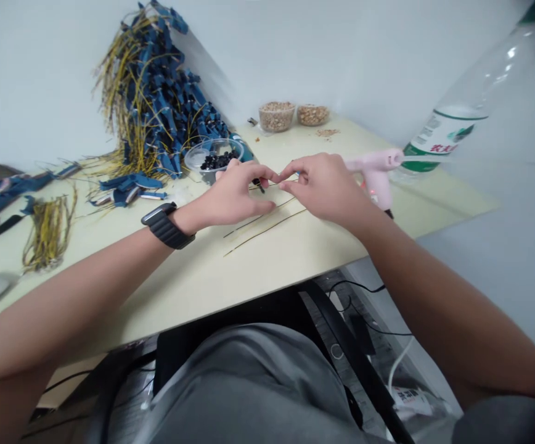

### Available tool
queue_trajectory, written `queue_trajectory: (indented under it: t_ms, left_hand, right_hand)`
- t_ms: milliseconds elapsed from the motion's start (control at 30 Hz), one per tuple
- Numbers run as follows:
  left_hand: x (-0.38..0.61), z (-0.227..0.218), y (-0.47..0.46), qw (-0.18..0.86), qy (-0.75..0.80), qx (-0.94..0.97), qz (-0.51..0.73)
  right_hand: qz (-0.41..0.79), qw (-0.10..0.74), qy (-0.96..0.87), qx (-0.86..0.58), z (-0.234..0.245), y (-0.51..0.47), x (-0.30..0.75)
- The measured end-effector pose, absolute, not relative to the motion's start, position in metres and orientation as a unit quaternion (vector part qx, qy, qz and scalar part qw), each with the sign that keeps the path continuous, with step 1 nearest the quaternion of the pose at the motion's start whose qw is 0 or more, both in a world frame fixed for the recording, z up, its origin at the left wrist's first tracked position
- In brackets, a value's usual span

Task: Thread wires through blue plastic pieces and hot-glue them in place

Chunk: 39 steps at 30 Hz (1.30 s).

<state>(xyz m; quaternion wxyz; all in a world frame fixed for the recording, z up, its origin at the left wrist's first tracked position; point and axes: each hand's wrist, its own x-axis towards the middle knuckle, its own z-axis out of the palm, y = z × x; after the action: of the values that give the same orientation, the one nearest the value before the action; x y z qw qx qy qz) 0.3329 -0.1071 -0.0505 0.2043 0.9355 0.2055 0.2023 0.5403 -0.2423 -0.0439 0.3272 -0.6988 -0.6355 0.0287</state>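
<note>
My left hand [237, 194] hovers low over the table, its index finger reaching right and its thumb apart from it. Small dark bits show under its curled fingers; I cannot tell what they are. The index tip meets the fingertips of my right hand [325, 185], where thumb and index finger pinch together. Whatever lies in that pinch is too small to make out. Beneath both hands thin dark wires [265, 233] lie slantwise on the table. Just behind my right hand is a pink glue gun [378, 161] with a red light showing.
A tall heap of blue pieces with yellow wires [156, 92] leans on the wall. Before it stands a clear tub [193, 161] of black parts. Two tubs of small tan pieces [277, 117] sit at the back. A large plastic bottle [447, 135] stands right; a wire bundle [50, 231] lies left.
</note>
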Motion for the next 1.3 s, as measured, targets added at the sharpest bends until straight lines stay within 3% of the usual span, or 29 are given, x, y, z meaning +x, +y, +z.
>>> queue_trajectory:
  t_ms: [167,333,533,667,767,1000,1300]
  left_hand:
    - [0.285,-0.045,-0.107,0.216,0.198,0.931,0.217]
    - [0.229,-0.04,-0.104,0.222,0.242,0.92,0.215]
    - [0.176,-0.045,-0.093,0.37,0.302,0.841,0.255]
    - [0.162,-0.062,-0.082,0.5,0.291,0.76,0.296]
    - [0.159,-0.073,-0.076,0.537,0.299,0.719,0.323]
    - [0.158,-0.087,-0.066,0.531,0.316,0.7,0.358]
    - [0.161,-0.088,-0.07,0.496,0.272,0.754,0.333]
  right_hand:
    - [0.023,0.307,-0.686,-0.659,-0.035,-0.221,0.509]
    - [-0.004,0.212,-0.755,-0.621,-0.02,-0.197,0.462]
    - [-0.057,0.102,-0.806,-0.58,-0.011,-0.168,0.414]
    - [-0.054,0.156,-0.81,-0.562,-0.029,-0.154,0.406]
    - [-0.016,0.231,-0.796,-0.56,-0.043,-0.152,0.41]
    - [0.053,0.315,-0.757,-0.57,-0.052,-0.154,0.42]
    - [0.074,0.316,-0.762,-0.56,-0.055,-0.15,0.417]
